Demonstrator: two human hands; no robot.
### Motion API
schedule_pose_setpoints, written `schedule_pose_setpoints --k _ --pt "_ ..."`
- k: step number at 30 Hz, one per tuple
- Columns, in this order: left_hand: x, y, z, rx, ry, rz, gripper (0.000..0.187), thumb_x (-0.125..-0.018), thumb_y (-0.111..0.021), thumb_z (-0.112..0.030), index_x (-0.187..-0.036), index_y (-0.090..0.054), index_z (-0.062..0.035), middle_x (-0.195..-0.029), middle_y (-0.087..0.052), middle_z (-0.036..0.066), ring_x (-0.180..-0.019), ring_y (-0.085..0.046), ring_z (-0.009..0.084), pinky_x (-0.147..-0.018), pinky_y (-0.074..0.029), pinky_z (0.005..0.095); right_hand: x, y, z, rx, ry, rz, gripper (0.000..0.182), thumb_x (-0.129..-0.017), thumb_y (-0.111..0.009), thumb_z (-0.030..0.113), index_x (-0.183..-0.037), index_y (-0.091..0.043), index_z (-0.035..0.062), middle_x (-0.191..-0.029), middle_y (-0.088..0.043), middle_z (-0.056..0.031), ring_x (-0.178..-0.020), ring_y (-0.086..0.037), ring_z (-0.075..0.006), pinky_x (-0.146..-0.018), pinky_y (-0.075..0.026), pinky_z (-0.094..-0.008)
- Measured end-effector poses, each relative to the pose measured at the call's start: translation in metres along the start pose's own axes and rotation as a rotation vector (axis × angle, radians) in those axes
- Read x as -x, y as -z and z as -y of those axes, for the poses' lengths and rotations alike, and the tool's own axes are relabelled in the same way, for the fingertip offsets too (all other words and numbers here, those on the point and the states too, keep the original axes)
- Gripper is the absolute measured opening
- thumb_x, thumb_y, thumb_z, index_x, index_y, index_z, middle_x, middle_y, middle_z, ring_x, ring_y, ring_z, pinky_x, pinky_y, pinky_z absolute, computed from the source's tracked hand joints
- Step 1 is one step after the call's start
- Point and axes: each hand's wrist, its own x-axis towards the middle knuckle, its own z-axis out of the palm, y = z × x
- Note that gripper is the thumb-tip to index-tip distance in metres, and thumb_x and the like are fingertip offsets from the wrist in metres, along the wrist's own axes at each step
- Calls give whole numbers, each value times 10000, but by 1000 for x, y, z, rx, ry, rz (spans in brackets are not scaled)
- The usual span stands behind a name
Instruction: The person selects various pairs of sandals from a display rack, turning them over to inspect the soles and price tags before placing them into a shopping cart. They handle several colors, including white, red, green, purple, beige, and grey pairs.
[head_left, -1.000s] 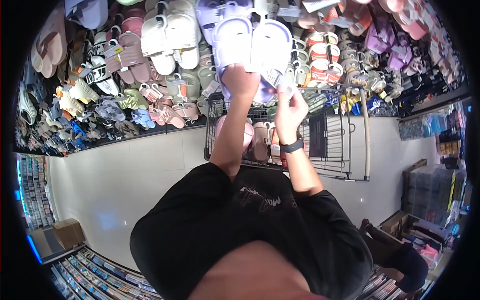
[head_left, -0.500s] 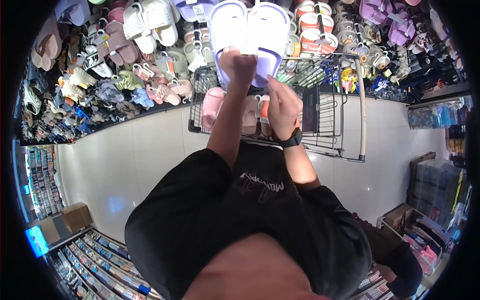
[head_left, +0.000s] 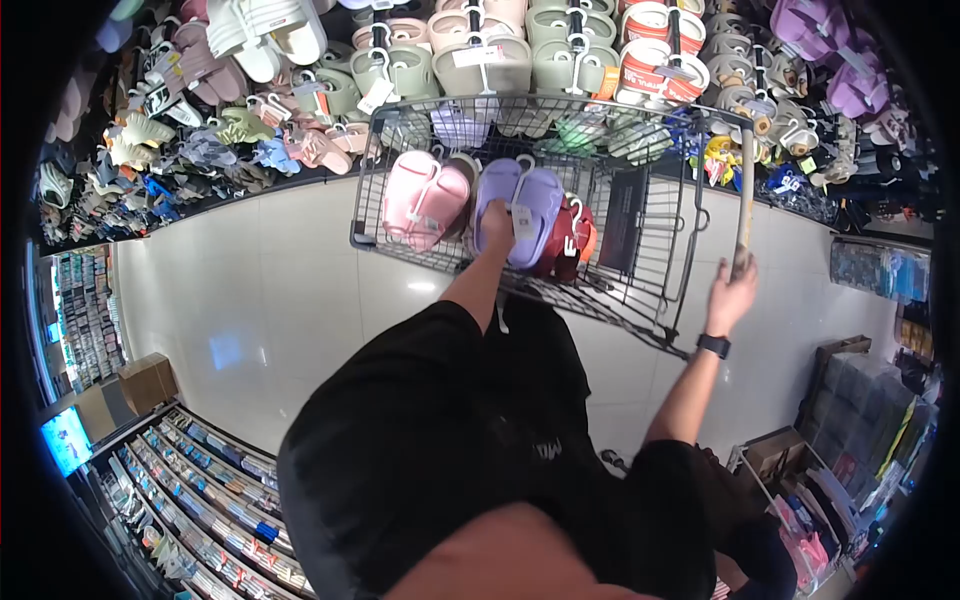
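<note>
My left hand [head_left: 497,222] reaches into the wire shopping cart [head_left: 655,225] and is closed on a pair of purple slide sandals [head_left: 541,205] with a white tag and hanger; its fingertips are partly hidden. At the cart's right end, my right hand [head_left: 732,297], with a black watch on the wrist, is wrapped around the lower end of the cart's handle [head_left: 748,190]. Inside the cart, a pair of pink slides [head_left: 425,205] sits left of the purple pair. Dark red footwear [head_left: 573,240] with a white hanger lies to their right.
Racks of hanging slippers, including green-grey slides [head_left: 482,65] and white slides [head_left: 268,40], line the far side behind the cart. A cardboard box [head_left: 148,380] stands at left beside shelves of small goods [head_left: 190,490]. Plastic-wrapped stock [head_left: 865,395] is at right.
The purple slides have come down from in front of the rack into the cart with my left hand. My right hand has moved from beside them to the cart handle.
</note>
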Motion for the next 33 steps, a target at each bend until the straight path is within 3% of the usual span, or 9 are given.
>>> schedule_pose_setpoints --k 3,7,9,11,13,19,28,31,33 --pt "0 -6 32 -24 87 280 210 -786 -623 -204 -897 -660 -29 -936 -673 201 -918 -645 389 -786 -517 471 -33 -20 -16 -81 -383 392 447 -900 -606 391 -1174 -571 40 -977 -680 -175 -929 -652 -353 -799 -501 -464" --pt "-1 44 61 -316 117 668 257 -787 -625 -218 -946 -672 -22 -1005 -683 216 -959 -662 374 -791 -529 468 -37 -14 -1 133 -344 408 409 -916 -565 456 -996 -596 56 -827 -693 -160 -809 -671 -367 -702 -514 -483" --pt "5 98 75 -360 -65 531 297 -800 -611 -281 -918 -674 -16 -945 -691 200 -909 -673 361 -765 -526 488 -36 -21 -4 130 -293 348 402 -915 -563 460 -925 -594 60 -819 -695 -156 -804 -668 -377 -691 -513 -487" --pt "25 143 115 -317 -403 119 338 -847 -539 -317 -862 -683 -11 -868 -687 189 -848 -666 364 -763 -519 481 -35 -23 -4 155 -295 351 406 -916 -551 467 -962 -601 67 -835 -697 -155 -816 -670 -375 -695 -517 -481" --pt "40 186 123 -470 -242 436 378 -884 -486 -330 -803 -686 -20 -869 -681 172 -854 -652 344 -782 -503 467 -33 -25 -3 114 -301 355 403 -917 -551 454 -1018 -592 66 -849 -699 -159 -830 -669 -377 -697 -516 -487" --pt "72 201 137 -597 -208 419 445 -956 -403 -372 -902 -717 -61 -1033 -664 160 -1043 -599 303 -885 -423 478 -21 -18 29 106 -285 381 400 -931 -531 446 -962 -574 50 -852 -692 -178 -830 -661 -402 -707 -511 -508" --pt "77 245 214 -427 -183 227 382 -912 -445 -366 -970 -643 -45 -1035 -627 182 -1046 -562 361 -856 -441 537 33 -4 106 80 -284 375 413 -938 -511 460 -971 -587 55 -836 -693 -176 -810 -665 -393 -708 -504 -508" --pt "71 261 249 -372 -182 254 395 -884 -482 -386 -910 -652 -31 -987 -650 196 -1010 -593 364 -829 -470 524 52 8 146 145 -318 381 405 -937 -511 460 -977 -588 65 -848 -696 -173 -823 -664 -396 -717 -505 -508" --pt "66 271 274 -312 -152 273 406 -827 -539 -415 -815 -663 -29 -845 -669 194 -839 -647 368 -751 -505 497 74 2 153 160 -301 343 409 -934 -509 477 -962 -578 74 -825 -692 -175 -796 -662 -405 -684 -505 -516"
